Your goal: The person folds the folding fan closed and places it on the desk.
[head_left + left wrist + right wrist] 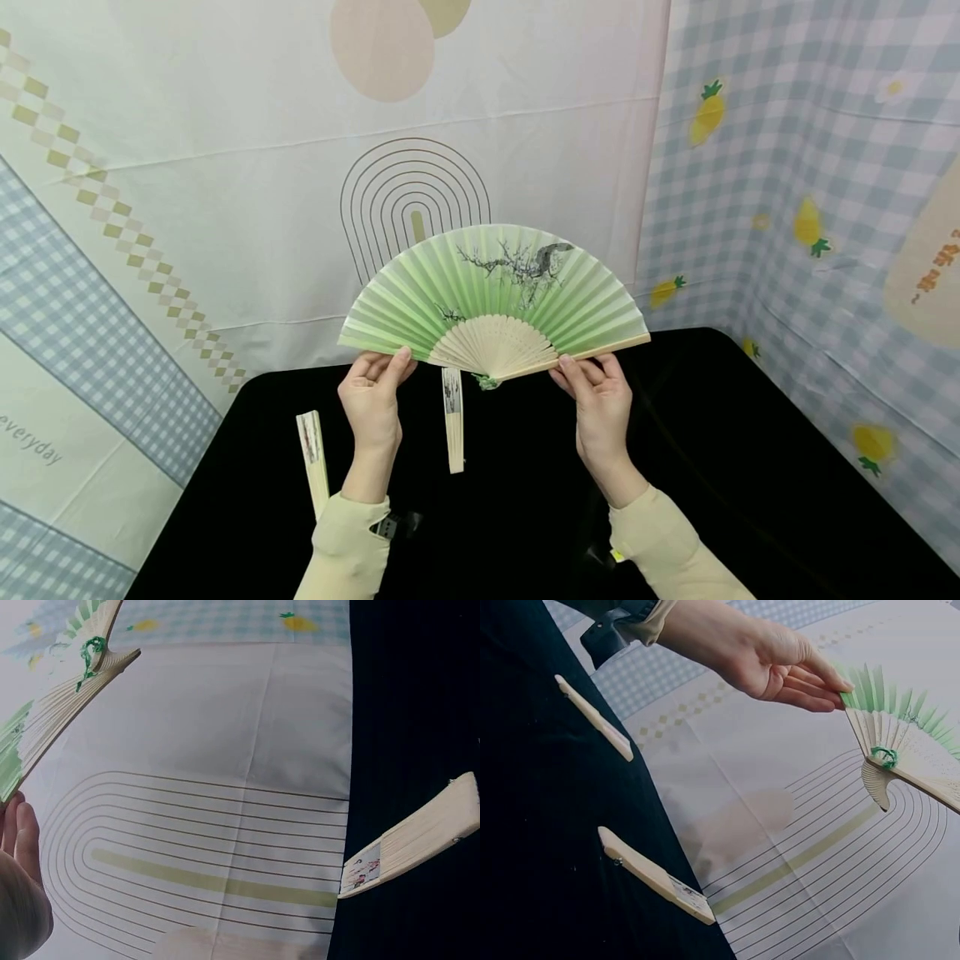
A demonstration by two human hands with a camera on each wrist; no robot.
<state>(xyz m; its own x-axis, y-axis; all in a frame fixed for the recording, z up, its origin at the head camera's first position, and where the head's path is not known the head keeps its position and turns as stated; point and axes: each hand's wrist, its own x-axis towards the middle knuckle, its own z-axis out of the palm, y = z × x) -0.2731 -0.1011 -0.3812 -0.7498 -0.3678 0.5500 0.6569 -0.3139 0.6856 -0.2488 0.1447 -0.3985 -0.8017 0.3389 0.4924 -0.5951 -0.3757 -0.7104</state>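
A green folding fan (498,283) is spread wide in the air, its pleated leaf printed with a dark branch and its pale ribs meeting at a green tassel (487,382). At its left edge, my left hand (375,404) pinches the leaf between thumb and fingers; the right wrist view also shows this left hand (780,671) at the fan (885,727). My right hand (600,408) holds the wooden guard stick along the other edge. Below the spread fan, a folded fan (455,433) lies on the black table. Another folded fan (312,454) is beside my left forearm.
The black tabletop (510,517) meets a pale printed cloth backdrop (555,167) behind it. Blue checked cloth with pineapples (757,167) hangs on the right side. A dark device (386,527) is strapped at the left wrist.
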